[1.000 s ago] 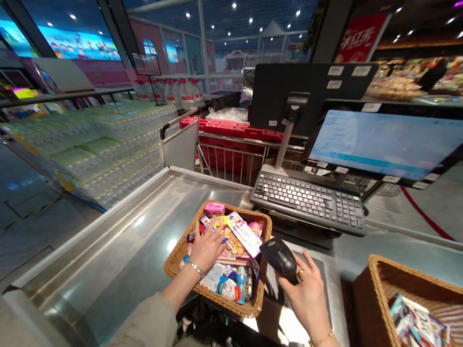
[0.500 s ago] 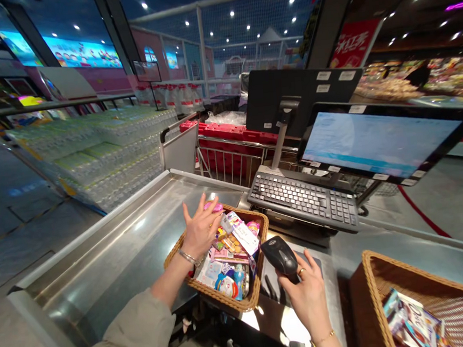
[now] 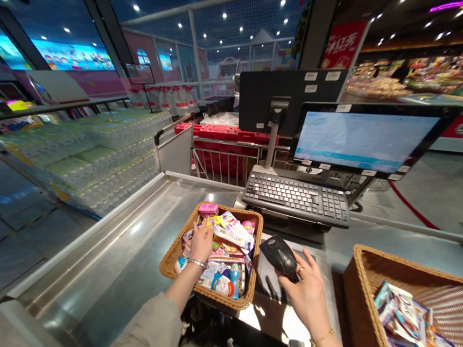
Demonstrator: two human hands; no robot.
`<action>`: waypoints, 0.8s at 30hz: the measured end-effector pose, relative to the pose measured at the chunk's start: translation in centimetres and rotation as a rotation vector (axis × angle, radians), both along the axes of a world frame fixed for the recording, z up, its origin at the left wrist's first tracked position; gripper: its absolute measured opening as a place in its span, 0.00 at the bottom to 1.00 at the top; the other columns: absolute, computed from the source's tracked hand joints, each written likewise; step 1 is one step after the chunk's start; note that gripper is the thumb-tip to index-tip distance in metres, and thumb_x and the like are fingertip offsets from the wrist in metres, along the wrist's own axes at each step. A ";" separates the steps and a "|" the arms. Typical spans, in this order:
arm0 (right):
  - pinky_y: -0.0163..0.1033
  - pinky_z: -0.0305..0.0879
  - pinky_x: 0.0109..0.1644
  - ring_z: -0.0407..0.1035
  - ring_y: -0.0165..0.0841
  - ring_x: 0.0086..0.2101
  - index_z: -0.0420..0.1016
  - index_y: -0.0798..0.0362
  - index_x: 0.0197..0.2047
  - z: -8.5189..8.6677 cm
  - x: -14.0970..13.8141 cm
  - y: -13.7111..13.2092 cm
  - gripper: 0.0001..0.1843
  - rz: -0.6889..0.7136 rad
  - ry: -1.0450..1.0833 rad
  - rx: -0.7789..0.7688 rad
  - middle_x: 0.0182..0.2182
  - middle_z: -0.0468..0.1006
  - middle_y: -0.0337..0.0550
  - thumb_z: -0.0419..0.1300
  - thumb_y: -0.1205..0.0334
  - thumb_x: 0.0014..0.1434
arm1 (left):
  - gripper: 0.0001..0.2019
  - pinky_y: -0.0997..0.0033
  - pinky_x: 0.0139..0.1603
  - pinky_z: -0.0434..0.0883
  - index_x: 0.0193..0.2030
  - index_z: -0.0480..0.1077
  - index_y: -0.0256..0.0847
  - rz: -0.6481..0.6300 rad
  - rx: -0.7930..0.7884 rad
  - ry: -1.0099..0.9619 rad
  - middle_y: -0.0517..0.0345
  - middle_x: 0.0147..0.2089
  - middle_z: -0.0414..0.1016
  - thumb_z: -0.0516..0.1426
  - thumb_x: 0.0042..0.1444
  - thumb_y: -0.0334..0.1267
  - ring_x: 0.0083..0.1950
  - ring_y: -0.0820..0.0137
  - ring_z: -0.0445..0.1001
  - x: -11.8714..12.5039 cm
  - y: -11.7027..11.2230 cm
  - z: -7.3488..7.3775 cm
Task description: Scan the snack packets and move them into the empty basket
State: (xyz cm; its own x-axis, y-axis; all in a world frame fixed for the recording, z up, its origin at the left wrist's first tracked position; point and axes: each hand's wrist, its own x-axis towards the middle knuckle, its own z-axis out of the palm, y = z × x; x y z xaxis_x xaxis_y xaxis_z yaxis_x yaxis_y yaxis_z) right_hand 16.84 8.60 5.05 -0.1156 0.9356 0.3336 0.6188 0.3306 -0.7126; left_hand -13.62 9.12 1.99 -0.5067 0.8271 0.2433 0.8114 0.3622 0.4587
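Note:
My left hand (image 3: 202,242) reaches down into the wicker basket (image 3: 165,265) on the counter. Its fingers look a little apart among the packets, their tips partly hidden, and I see nothing held in them. Close to the fingertips, at the basket's back corner, lies a pink case (image 3: 208,209). A white packet (image 3: 236,232) and other colourful snack packages (image 3: 225,282) fill the basket. Over the counter right of the basket, my right hand (image 3: 304,286) is closed around the handle of a black barcode scanner (image 3: 279,254), its head toward the basket.
A keyboard (image 3: 296,196) and a lit monitor (image 3: 362,138) stand behind the scanner. A second wicker basket (image 3: 361,292) with chocolate-like packages (image 3: 406,312) is at the right. The metal counter (image 3: 118,270) has a raised rim. Beyond it are a cart (image 3: 226,158) and stacked bottles (image 3: 91,148).
My left hand has moved from above the basket's back corner down among the packages, uncovering the pink case. The right hand keeps hold of the scanner. The view has shifted slightly.

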 end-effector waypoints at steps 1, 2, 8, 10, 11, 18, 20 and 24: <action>0.55 0.55 0.63 0.53 0.47 0.63 0.81 0.50 0.35 0.0 0.0 0.0 0.14 0.001 -0.001 -0.002 0.51 0.77 0.44 0.60 0.53 0.49 | 0.19 0.20 0.62 0.37 0.44 0.78 0.50 0.020 -0.019 -0.001 0.56 0.64 0.66 0.45 0.66 0.44 0.72 0.46 0.50 -0.3 -0.2 -0.5; 0.55 0.55 0.63 0.53 0.47 0.63 0.81 0.50 0.36 0.0 0.0 0.0 0.14 0.001 -0.002 -0.006 0.51 0.77 0.44 0.61 0.53 0.49 | 0.19 0.18 0.60 0.36 0.43 0.78 0.50 0.038 -0.031 -0.001 0.55 0.64 0.66 0.45 0.66 0.43 0.71 0.45 0.50 -0.5 -0.5 -0.8; 0.54 0.55 0.63 0.53 0.47 0.63 0.80 0.50 0.34 -0.3 -0.1 0.0 0.13 0.020 0.002 -0.010 0.51 0.77 0.44 0.60 0.53 0.49 | 0.20 0.19 0.59 0.32 0.58 0.70 0.48 -0.031 -0.024 0.129 0.44 0.68 0.59 0.53 0.60 0.47 0.72 0.41 0.48 -1.0 -2.0 -0.6; 0.54 0.55 0.63 0.53 0.48 0.63 0.80 0.50 0.32 -0.2 -0.2 -0.1 0.12 0.018 0.009 -0.011 0.51 0.78 0.44 0.61 0.53 0.48 | 0.24 0.22 0.62 0.32 0.61 0.66 0.49 -0.095 -0.065 0.179 0.44 0.70 0.55 0.55 0.58 0.49 0.72 0.42 0.46 -1.3 -2.3 -0.2; 0.55 0.55 0.63 0.53 0.48 0.63 0.80 0.50 0.32 -0.2 -0.3 -0.1 0.12 0.016 0.012 -0.013 0.50 0.78 0.44 0.61 0.53 0.48 | 0.25 0.23 0.62 0.32 0.62 0.66 0.50 -0.119 -0.088 0.193 0.45 0.71 0.54 0.56 0.58 0.50 0.72 0.43 0.46 -1.4 -2.5 -0.1; 0.55 0.55 0.63 0.52 0.47 0.63 0.81 0.49 0.33 -0.1 -0.4 -0.4 0.12 0.026 0.014 -0.018 0.52 0.77 0.44 0.60 0.54 0.49 | 0.25 0.22 0.62 0.29 0.58 0.69 0.52 -0.154 -0.122 0.245 0.46 0.71 0.56 0.60 0.54 0.53 0.72 0.42 0.45 -1.8 -2.8 0.5; 0.55 0.55 0.63 0.52 0.47 0.64 0.81 0.50 0.33 -0.3 -0.4 -0.4 0.12 0.024 0.007 -0.017 0.51 0.77 0.44 0.60 0.54 0.49 | 0.23 0.23 0.62 0.28 0.58 0.68 0.53 -0.186 -0.098 0.281 0.48 0.71 0.56 0.59 0.56 0.51 0.73 0.43 0.44 -1.1 -3.0 0.6; 0.55 0.55 0.64 0.52 0.47 0.64 0.81 0.50 0.36 -0.5 -0.4 -0.4 0.13 0.026 -0.003 -0.018 0.51 0.77 0.44 0.61 0.54 0.49 | 0.22 0.24 0.64 0.28 0.59 0.68 0.53 -0.282 -0.078 0.338 0.52 0.71 0.55 0.59 0.57 0.46 0.73 0.45 0.43 1.6 -3.6 1.1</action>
